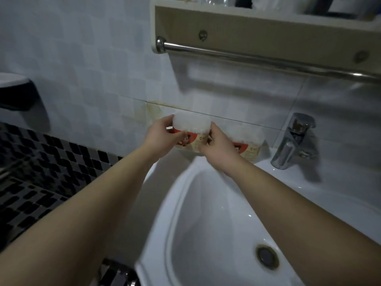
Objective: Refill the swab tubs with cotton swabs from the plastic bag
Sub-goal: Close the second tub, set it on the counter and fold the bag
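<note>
Two round swab tubs with red and cream labels stand side by side on the back rim of the sink, against the tiled wall. Both show white swab tips at the top. My left hand (162,134) grips the left side of the left tub (192,129), and my right hand (218,148) holds its right side. The right tub (250,141) sits partly behind my right hand, untouched. No plastic bag is in view.
A white sink (206,223) with a metal drain (267,257) fills the lower middle. A chrome tap (294,141) stands at the right. Above hang a steel towel bar (257,58) and a cream shelf (257,23). Black mosaic tiles (41,172) lie to the left.
</note>
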Motion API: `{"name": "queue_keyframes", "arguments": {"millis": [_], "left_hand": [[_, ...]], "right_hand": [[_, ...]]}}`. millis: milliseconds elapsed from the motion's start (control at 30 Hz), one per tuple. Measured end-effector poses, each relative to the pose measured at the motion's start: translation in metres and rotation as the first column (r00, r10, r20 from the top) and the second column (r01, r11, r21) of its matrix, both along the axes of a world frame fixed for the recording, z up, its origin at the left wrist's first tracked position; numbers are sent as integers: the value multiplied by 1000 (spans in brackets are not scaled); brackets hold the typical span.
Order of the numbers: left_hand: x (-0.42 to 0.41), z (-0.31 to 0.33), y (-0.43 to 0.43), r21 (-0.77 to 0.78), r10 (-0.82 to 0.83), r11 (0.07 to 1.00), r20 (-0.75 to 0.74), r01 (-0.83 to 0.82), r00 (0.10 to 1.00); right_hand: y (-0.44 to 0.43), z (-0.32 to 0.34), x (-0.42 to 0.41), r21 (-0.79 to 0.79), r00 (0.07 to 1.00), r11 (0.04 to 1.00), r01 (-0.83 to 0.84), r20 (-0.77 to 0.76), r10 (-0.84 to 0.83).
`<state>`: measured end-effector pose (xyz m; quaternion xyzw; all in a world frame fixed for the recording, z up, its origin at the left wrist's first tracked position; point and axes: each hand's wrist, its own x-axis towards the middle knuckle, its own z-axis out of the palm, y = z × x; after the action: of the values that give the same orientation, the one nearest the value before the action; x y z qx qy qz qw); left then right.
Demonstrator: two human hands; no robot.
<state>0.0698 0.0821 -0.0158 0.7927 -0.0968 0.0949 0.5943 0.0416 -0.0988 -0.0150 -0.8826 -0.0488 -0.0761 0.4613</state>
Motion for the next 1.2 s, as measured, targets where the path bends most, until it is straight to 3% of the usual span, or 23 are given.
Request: {"name": "queue_keyframes", "arguments": {"millis": [300,500,633,733,900,1033,1200], "left_hand": [[17,-20,-5,-5,67,998,-48,-67,997],[1,-21,-6,33,304,953,-56,-302,951],[-26,-15,-17,34,341,940,-17,-340,940],[-54,-6,-36,57,279,958,49,-281,959],[-103,-5,-78,236,77,967,101,-99,992],[-137,-16,-110,323,-29,946,5,26,1000],[-173,-35,-145,389,-95,911,-127,138,987]], "right_hand": [[3,-2,8,8,993,999,-49,-107,49],[-9,0,-14,32,992,999,-39,-117,42],[-22,5,-44,46,988,999,-7,-157,14],[-36,10,-67,4,993,1000,24,-114,-23],[-65,15,-121,-50,997,997,58,-47,-61],[-100,6,-161,-134,993,988,73,-82,-84],[-150,-16,-197,-504,972,857,104,-129,-194]]}}
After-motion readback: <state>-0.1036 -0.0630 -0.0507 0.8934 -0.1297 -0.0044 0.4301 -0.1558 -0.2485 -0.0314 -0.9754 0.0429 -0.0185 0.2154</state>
